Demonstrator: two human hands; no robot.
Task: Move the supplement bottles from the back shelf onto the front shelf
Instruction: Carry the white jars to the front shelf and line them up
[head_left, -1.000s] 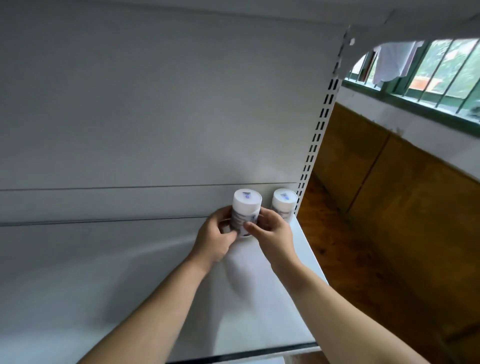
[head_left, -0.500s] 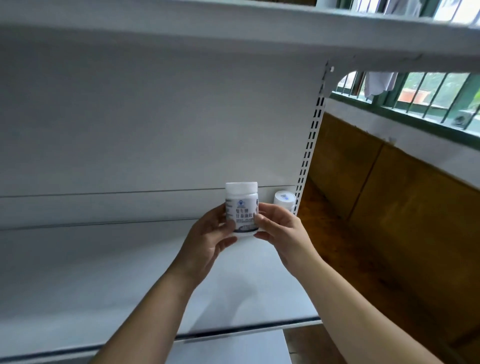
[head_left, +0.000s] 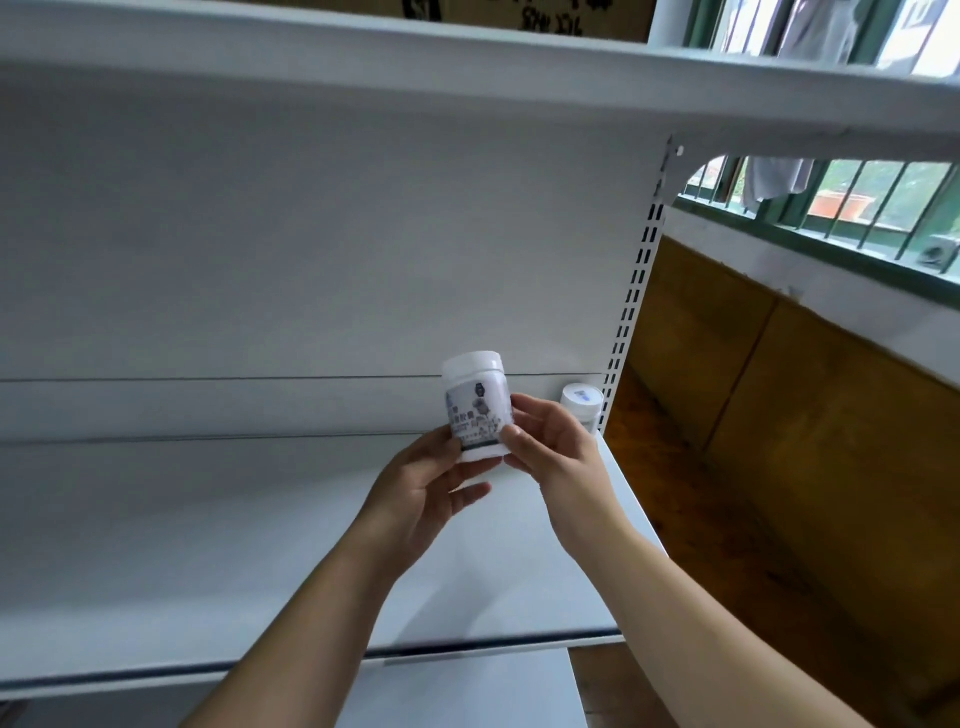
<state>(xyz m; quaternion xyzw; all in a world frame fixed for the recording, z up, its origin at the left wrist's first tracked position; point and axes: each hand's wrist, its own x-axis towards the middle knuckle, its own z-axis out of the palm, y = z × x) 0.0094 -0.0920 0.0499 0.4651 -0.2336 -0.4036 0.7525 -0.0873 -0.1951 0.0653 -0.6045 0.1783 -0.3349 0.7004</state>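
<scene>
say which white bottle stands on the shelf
The white plastic bottle in the shelf's back right corner; the other, labelled white bottle is held by the left hand and right hand.

Layout: one bottle held above the shelf, one standing at the rear right corner.

The held bottle (head_left: 477, 410) is upright, clear of the shelf (head_left: 260, 545), between the left hand (head_left: 421, 493) on its left and the right hand (head_left: 550, 457) on its right; both grip its sides. The second bottle (head_left: 582, 408) stands on the shelf behind and right of the right hand, just beside the slotted upright (head_left: 631, 312) and close to the back panel (head_left: 311, 260). The upper shelf (head_left: 467, 67) runs overhead and carries a box (head_left: 519, 15). The lower shelf (head_left: 467, 691) lies below the front edge. The window (head_left: 831, 208) lies beyond the upright, to the right.
</scene>
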